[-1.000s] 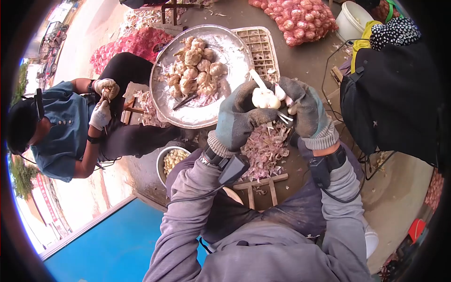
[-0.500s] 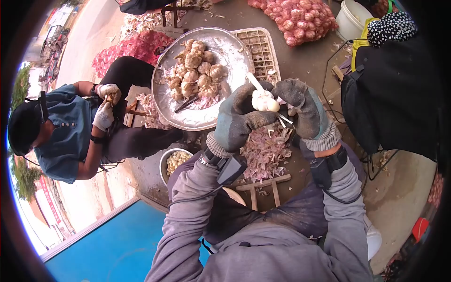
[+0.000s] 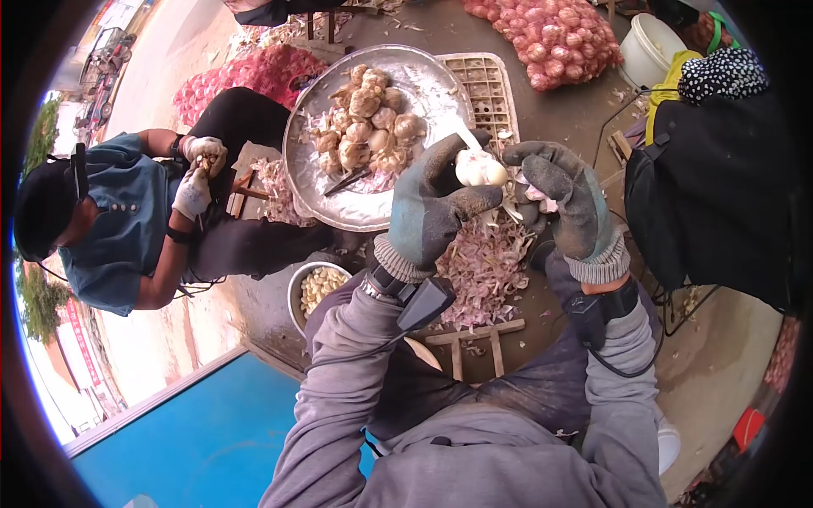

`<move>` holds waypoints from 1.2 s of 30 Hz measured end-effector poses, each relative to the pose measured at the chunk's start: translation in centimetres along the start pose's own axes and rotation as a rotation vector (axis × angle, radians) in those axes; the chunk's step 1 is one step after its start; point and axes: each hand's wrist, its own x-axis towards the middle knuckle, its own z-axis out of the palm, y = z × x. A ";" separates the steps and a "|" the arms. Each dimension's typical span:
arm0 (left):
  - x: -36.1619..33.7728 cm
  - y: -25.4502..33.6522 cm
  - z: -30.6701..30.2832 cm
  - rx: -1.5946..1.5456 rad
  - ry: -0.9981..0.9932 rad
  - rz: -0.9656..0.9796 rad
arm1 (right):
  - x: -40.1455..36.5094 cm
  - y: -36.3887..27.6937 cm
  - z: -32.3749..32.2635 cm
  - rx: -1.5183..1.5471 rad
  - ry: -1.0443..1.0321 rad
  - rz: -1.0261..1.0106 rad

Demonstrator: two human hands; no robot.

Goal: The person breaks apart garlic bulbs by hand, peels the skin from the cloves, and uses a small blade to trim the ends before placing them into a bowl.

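My left hand (image 3: 436, 203), in a grey and teal work glove, is closed around a partly peeled garlic bulb (image 3: 481, 168) whose pale stem points up and to the left. Just right of the bulb, my gloved right hand (image 3: 572, 199) has its fingers curled on a whitish-pink piece of garlic skin (image 3: 543, 201). A small gap separates that hand from the bulb. Beyond my left hand stands a round metal pan (image 3: 339, 216) with a heap of unpeeled garlic bulbs (image 3: 360, 127) and a dark-handled tool (image 3: 347, 180). Loose garlic skins (image 3: 483, 275) lie below my hands.
A bowl of peeled cloves (image 3: 318, 292) is left of my knee. A co-worker (image 3: 118, 220) sits at the left, hands together on something small. A plastic crate (image 3: 487, 85), a red net sack of garlic (image 3: 550, 42), a white bucket (image 3: 648, 51) and a black bag (image 3: 703, 178) surround me.
My right hand has moved right and slightly down, away from the bulb, with the skin in its fingers. My left hand keeps hold of the bulb. The view has shifted slightly.
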 end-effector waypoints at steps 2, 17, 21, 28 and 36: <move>0.0 -0.7 0.7 -0.083 -0.078 0.045 | 0.3 0.1 0.8 -0.009 -0.003 0.025; -0.9 -1.1 1.1 0.067 -0.152 -0.003 | 0.0 2.5 -0.2 -0.117 0.103 -0.042; -0.6 -2.0 0.7 -0.008 -0.170 0.010 | 0.3 3.3 -1.3 -0.097 0.021 -0.048; -0.5 0.3 0.2 -0.042 -0.122 -0.081 | 0.4 2.3 -1.1 0.132 0.048 0.075; -0.4 -2.4 0.7 0.232 -0.074 0.033 | 0.4 0.9 0.5 -0.477 0.113 -0.036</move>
